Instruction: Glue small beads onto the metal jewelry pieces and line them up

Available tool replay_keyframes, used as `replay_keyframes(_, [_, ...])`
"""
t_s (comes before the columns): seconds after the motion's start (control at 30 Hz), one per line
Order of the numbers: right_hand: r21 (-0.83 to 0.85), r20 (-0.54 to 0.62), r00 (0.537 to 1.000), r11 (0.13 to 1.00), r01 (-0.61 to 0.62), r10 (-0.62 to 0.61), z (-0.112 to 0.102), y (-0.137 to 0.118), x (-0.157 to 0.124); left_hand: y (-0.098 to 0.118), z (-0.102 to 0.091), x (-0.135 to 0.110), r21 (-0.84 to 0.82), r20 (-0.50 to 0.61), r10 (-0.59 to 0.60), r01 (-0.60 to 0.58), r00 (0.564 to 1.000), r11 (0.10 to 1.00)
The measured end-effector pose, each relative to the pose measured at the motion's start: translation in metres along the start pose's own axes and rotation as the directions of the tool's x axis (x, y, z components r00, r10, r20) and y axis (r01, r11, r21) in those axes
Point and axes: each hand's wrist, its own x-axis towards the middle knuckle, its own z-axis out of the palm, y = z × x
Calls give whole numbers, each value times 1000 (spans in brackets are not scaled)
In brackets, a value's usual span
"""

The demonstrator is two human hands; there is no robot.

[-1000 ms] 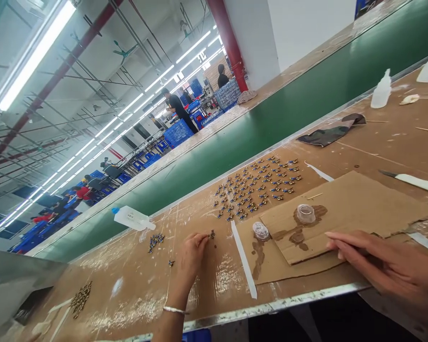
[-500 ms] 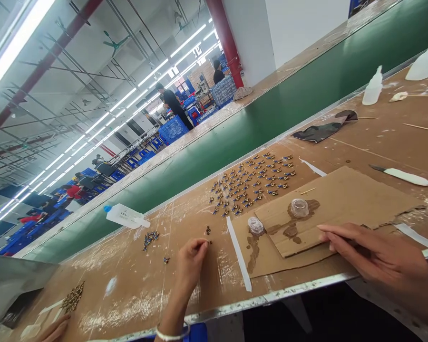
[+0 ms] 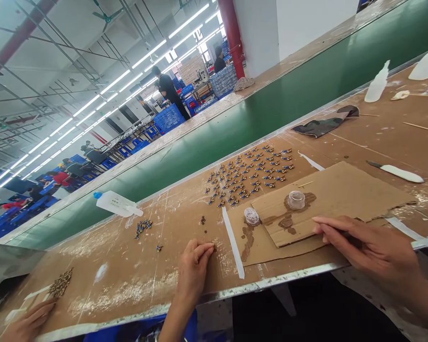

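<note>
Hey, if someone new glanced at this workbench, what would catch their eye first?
Probably the grid of small blue-and-brass parts laid out in rows mid-bench, just before the green conveyor belt. Next, the left hand pinching something tiny near the front edge, and the right hand resting on stained cardboard that carries a clear cup.

Small brass part (image 3: 214,247): tiny, dark-gold, lay flat on the brown worktop, pinched at fingertips, at 6 o'clock of two loose parts (image 3: 203,220).
</note>
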Motion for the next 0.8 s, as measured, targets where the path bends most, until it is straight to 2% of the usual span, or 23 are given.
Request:
replay_keyframes(0.23, [-44,25,999,999,-33,34,2,6,-8,-6,1,-21,0,-56,7,-7,998,1000])
replay_keyframes(0.33, [-44,33,999,999,-28,29,3,6,-9,-8,3,-30,27,-63,52,-51,997,998])
replay_keyframes(0.57, [-74,43,999,997,-24,27,5,6,-7,-7,7,-29,92,-94,149,-141,984,986])
replay_keyframes(0.7, [-82,47,999,996,-19,23,3,3,-2,-2,7,-28,90,-95,133,-125,987,988])
replay_keyframes(0.8, [-78,64,997,996,-42,47,2,4,-3,-4,4,-30,43,-118,55,-50,992,998])
